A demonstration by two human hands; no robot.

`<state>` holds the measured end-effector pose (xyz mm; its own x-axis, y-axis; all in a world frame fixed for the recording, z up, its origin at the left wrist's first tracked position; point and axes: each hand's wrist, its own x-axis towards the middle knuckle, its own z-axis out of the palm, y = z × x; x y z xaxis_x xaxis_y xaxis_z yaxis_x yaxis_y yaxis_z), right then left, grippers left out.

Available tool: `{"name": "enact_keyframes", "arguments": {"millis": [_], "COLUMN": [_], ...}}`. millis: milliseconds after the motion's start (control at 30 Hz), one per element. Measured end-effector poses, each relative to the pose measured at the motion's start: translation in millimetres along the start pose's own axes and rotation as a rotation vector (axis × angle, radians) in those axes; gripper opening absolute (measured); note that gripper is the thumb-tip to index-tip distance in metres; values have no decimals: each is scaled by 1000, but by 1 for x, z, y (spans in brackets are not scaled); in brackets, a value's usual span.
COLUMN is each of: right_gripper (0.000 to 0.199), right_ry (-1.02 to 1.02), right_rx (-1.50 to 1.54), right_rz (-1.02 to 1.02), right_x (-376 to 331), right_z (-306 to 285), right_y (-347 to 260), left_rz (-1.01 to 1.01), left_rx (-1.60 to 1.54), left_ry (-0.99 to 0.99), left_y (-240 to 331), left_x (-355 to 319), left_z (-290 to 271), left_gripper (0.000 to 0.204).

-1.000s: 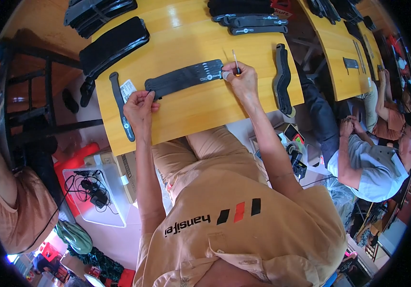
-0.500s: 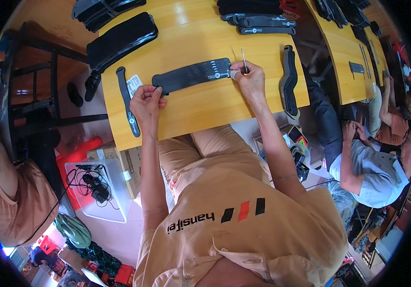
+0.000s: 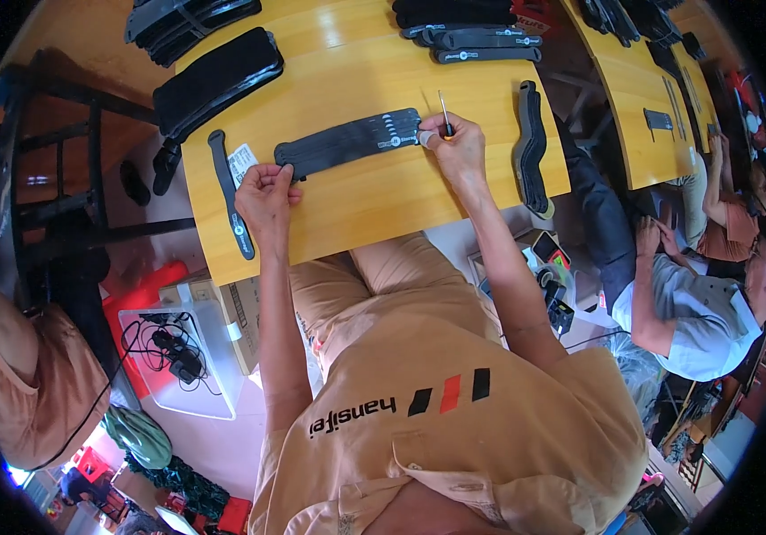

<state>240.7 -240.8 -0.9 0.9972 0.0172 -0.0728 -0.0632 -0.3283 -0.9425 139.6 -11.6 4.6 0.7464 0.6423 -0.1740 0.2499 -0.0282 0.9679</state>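
A fanned stack of black straps (image 3: 338, 148) with white printing near its right end lies crosswise on the yellow wooden table. My left hand (image 3: 265, 203) is closed at the left end of the stack, its thumb and fingers pinching the lower corner. At the other end, my right hand (image 3: 459, 153) has its fingers closed against the straps' edge. A thin pointed metal tool (image 3: 443, 105) sticks up out of that same hand; its handle is mostly hidden by the fingers. Some whitish thing, too small to name, shows at the right fingertips.
A single black strap (image 3: 230, 192) lies by a white label (image 3: 241, 160) on the left. Strap bundles lie at right (image 3: 533, 147), at far left (image 3: 218, 85) and at the back (image 3: 481, 40). Co-workers sit at both sides. A clear bin (image 3: 214, 397) holds cables.
The whole view has shifted slightly, so the table sits a little further left. Both hands keep their places at the two ends of the straps.
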Motion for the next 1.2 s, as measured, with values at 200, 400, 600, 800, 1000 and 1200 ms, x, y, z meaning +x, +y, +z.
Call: {"name": "enact_keyframes", "arguments": {"millis": [200,400,600,800,1000,1200], "right_gripper": [7,7,7,8,5,6], "right_ry": [6,20,31,39,17,-36], "right_rx": [-30,-32,-92,-86,-77,84], "right_rz": [-11,-35,-44,-14,4,92], "right_x": [0,-1,-3,-1,4,4], "right_z": [0,2,1,-1,-1,-16], "right_y": [-2,1,-2,-5,-3,-1], "left_rz": [-3,52,49,225,124,202], "left_rx": [30,37,37,66,43,42], "left_ry": [9,40,57,106,83,158], "left_y": [4,2,-2,-5,-2,5], "left_x": [-1,-4,-5,-5,-2,-9], "left_z": [1,3,5,7,5,-5], "left_gripper": [10,11,10,10,13,11]}}
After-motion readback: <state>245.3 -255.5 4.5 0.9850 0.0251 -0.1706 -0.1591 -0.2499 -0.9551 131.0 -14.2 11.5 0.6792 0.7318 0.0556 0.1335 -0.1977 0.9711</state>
